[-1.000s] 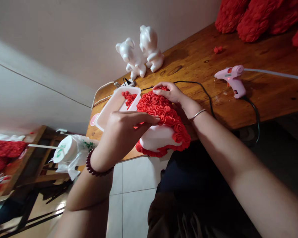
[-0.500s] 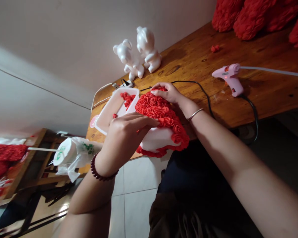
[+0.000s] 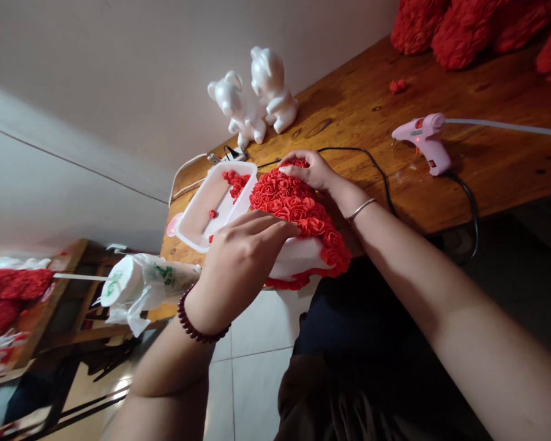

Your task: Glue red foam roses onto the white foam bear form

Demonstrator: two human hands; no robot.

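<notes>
Lidded cup (image 3: 119, 280), white straw (image 3: 80, 277); tiled floor (image 3: 261, 324).

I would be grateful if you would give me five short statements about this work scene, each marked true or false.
1. The right hand rests on the rose-covered piece. True.
2. The glue gun is gripped in the left hand. False: the pink glue gun rests on the wooden table, apart from both hands.
3. The arm of the left hand wears a beaded bracelet. True.
4. Red roses hide the whole piece. False: a bare white patch shows near the left hand's fingertips.
5. Two white bear figures sit beyond the plastic tray. True.
</notes>
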